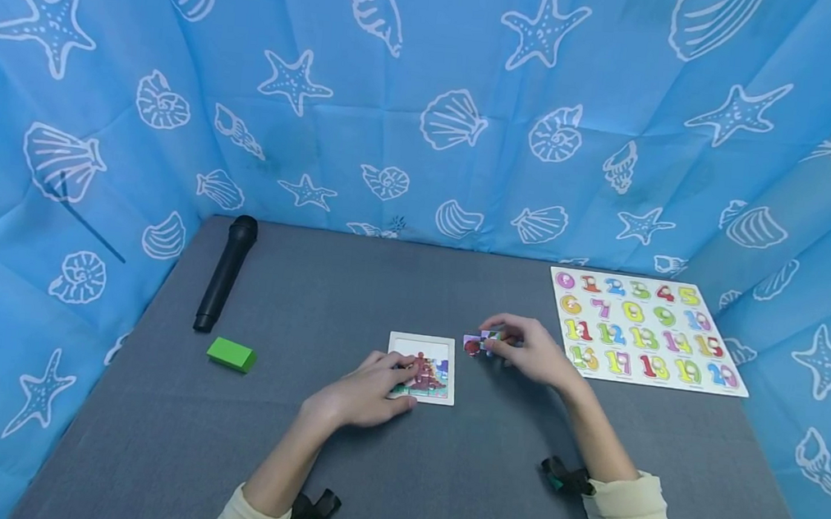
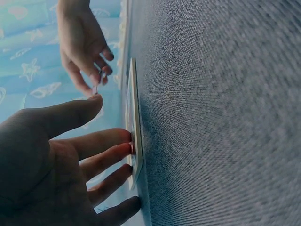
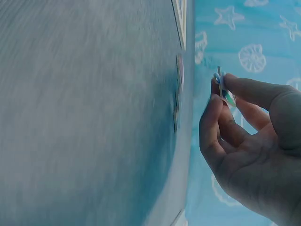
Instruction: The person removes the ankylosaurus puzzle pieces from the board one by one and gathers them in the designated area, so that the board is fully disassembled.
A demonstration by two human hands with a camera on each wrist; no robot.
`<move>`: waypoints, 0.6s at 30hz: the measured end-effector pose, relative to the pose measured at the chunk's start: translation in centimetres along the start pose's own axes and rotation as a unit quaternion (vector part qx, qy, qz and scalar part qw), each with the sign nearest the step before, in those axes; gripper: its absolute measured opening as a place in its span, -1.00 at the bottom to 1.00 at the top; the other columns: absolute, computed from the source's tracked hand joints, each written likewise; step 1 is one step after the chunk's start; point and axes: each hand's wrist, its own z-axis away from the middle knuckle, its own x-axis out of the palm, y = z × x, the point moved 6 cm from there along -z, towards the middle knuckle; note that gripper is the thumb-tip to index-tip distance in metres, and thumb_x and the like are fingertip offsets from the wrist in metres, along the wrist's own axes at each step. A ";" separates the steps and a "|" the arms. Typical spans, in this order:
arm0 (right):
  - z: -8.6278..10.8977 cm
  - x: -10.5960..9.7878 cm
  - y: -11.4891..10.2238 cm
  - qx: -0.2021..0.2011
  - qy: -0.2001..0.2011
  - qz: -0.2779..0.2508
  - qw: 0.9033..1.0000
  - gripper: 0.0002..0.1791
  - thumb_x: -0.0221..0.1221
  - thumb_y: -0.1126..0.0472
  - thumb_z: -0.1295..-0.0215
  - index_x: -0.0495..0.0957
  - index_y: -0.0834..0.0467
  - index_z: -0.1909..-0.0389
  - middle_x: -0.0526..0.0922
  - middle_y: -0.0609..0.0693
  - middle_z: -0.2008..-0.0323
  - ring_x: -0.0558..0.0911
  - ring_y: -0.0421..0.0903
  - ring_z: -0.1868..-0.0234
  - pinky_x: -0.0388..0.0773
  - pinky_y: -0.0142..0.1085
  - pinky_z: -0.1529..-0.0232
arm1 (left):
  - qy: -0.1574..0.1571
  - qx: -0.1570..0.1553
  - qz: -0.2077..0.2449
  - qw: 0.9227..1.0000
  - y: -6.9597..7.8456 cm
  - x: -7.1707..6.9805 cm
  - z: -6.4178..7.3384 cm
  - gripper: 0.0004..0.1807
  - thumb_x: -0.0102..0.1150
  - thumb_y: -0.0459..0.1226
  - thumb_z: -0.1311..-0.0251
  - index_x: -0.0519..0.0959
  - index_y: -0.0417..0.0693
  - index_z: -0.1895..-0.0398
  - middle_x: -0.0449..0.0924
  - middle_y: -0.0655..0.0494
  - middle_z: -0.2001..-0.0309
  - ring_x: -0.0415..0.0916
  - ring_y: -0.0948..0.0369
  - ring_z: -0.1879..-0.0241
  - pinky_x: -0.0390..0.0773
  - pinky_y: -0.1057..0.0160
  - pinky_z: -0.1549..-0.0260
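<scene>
A small white-framed jigsaw puzzle (image 1: 445, 346) with a colourful picture lies on the table in the head view. My left hand (image 1: 369, 389) rests on its left side, fingers spread and fairly straight, the fingertips (image 2: 123, 136) touching its face in the left wrist view. Just right of the frame, my right hand (image 1: 529, 350) pinches a small puzzle piece (image 3: 225, 92) between thumb and fingers, raised off the table in the right wrist view. Another loose puzzle piece (image 1: 471, 345) with a red shape lies on the table beneath and left of that hand.
A white number board (image 1: 647, 329) with coloured numerals lies at the back right. At the left are a black microphone (image 1: 225, 274) and a green block (image 1: 231, 355). A blue seashell-print curtain (image 1: 402, 69) hangs behind and beside the grey table (image 1: 440, 484).
</scene>
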 end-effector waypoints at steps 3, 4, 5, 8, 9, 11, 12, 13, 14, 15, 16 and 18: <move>0.6 -0.9 0.8 0.007 0.003 -0.001 1.000 -0.70 0.28 0.30 -0.55 0.65 0.33 -0.19 0.77 0.26 0.24 0.72 0.10 0.37 0.69 -0.29 0.33 | 0.009 0.012 -0.006 1.000 -0.9 0.6 -0.5 -0.32 0.07 0.09 -0.64 0.36 0.01 -0.66 0.36 0.01 -0.61 0.28 0.01 -0.51 0.46 -0.11 -0.51; 0.7 -1.2 1.1 0.009 0.004 -0.002 1.000 -0.70 0.28 0.30 -0.55 0.65 0.34 -0.20 0.77 0.27 0.24 0.73 0.11 0.36 0.71 -0.27 0.32 | 0.005 0.004 0.002 1.000 -0.7 0.5 -0.5 -0.32 0.11 0.06 -0.62 0.36 -0.01 -0.66 0.35 -0.01 -0.62 0.27 -0.02 -0.52 0.44 -0.16 -0.53; 0.9 -1.5 1.4 0.011 0.005 -0.001 1.000 -0.69 0.27 0.31 -0.55 0.64 0.34 -0.20 0.77 0.27 0.24 0.73 0.10 0.36 0.72 -0.26 0.31 | 0.008 0.006 -0.001 1.000 -1.2 0.8 -0.7 -0.31 0.11 0.09 -0.62 0.36 0.02 -0.67 0.35 0.02 -0.62 0.28 -0.01 -0.52 0.45 -0.15 -0.52; 1.3 -2.2 2.3 0.022 0.012 -0.001 1.000 -0.69 0.27 0.32 -0.55 0.63 0.36 -0.20 0.76 0.29 0.26 0.74 0.05 0.38 0.75 -0.23 0.31 | 0.015 0.012 -0.014 1.000 -1.9 1.4 -1.1 -0.29 0.10 0.14 -0.60 0.36 0.08 -0.67 0.35 0.05 -0.61 0.29 0.00 -0.50 0.49 -0.14 -0.47; 1.5 -2.4 2.6 0.025 0.013 -0.001 1.000 -0.69 0.27 0.33 -0.55 0.63 0.36 -0.20 0.75 0.29 0.27 0.74 0.02 0.38 0.75 -0.24 0.31 | 0.008 0.003 -0.004 1.000 -1.4 1.1 -0.9 -0.28 0.13 0.12 -0.59 0.35 0.06 -0.67 0.34 0.04 -0.62 0.28 -0.02 -0.51 0.46 -0.19 -0.49; 1.6 -2.8 3.1 0.030 0.015 -0.001 0.999 -0.70 0.27 0.34 -0.54 0.63 0.37 -0.19 0.74 0.27 0.30 0.72 -0.05 0.40 0.74 -0.27 0.33 | 0.004 -0.001 -0.001 1.000 -1.2 0.9 -0.7 -0.29 0.14 0.09 -0.60 0.35 0.05 -0.67 0.34 0.04 -0.62 0.28 -0.01 -0.51 0.45 -0.19 -0.50; 1.7 -2.9 3.3 0.033 0.016 0.001 0.999 -0.71 0.27 0.35 -0.53 0.63 0.37 -0.17 0.73 0.27 0.32 0.71 -0.07 0.41 0.73 -0.29 0.35 | -0.001 -0.006 0.003 1.000 -0.8 0.6 -0.6 -0.30 0.14 0.07 -0.60 0.35 0.02 -0.67 0.33 0.02 -0.63 0.27 -0.02 -0.52 0.44 -0.20 -0.51; 1.8 -3.0 3.5 0.035 0.016 0.002 0.999 -0.72 0.27 0.36 -0.53 0.63 0.38 -0.16 0.72 0.26 0.34 0.69 -0.10 0.43 0.70 -0.31 0.37 | -0.004 -0.009 0.007 1.000 -0.5 0.3 -0.4 -0.31 0.15 0.03 -0.61 0.35 -0.02 -0.67 0.33 0.00 -0.63 0.27 -0.02 -0.52 0.43 -0.20 -0.52; 1.8 -3.0 3.7 0.038 0.015 0.003 0.999 -0.72 0.28 0.37 -0.52 0.63 0.39 -0.15 0.72 0.25 0.35 0.68 -0.13 0.44 0.68 -0.33 0.39 | -0.006 -0.010 0.009 1.000 -0.3 0.2 -0.2 -0.31 0.15 0.02 -0.61 0.35 -0.03 -0.67 0.33 0.00 -0.63 0.27 -0.01 -0.52 0.43 -0.20 -0.52; 1.8 -3.0 3.9 0.039 0.013 0.003 0.999 -0.73 0.28 0.38 -0.51 0.63 0.39 -0.14 0.72 0.25 0.35 0.66 -0.16 0.44 0.67 -0.35 0.39 | -0.009 -0.013 0.015 1.000 0.1 -0.1 0.0 -0.32 0.15 0.00 -0.61 0.35 -0.05 -0.66 0.33 -0.01 -0.63 0.27 -0.01 -0.52 0.41 -0.20 -0.54; 1.8 -3.1 4.1 0.042 0.013 0.005 0.999 -0.73 0.28 0.37 -0.51 0.63 0.40 -0.13 0.72 0.25 0.36 0.64 -0.18 0.46 0.64 -0.36 0.41 | -0.004 -0.005 0.007 1.000 -0.1 0.1 -0.1 -0.33 0.12 0.03 -0.63 0.36 -0.04 -0.66 0.34 0.00 -0.62 0.27 0.01 -0.51 0.44 -0.16 -0.52; 1.8 -3.1 4.3 0.049 0.014 0.009 0.999 -0.74 0.29 0.37 -0.50 0.63 0.40 -0.12 0.71 0.24 0.35 0.61 -0.22 0.47 0.61 -0.38 0.42 | 0.000 0.001 0.005 1.000 0.1 -0.1 0.1 -0.32 0.11 0.03 -0.63 0.36 -0.05 -0.66 0.34 -0.01 -0.62 0.28 0.00 -0.49 0.45 -0.16 -0.50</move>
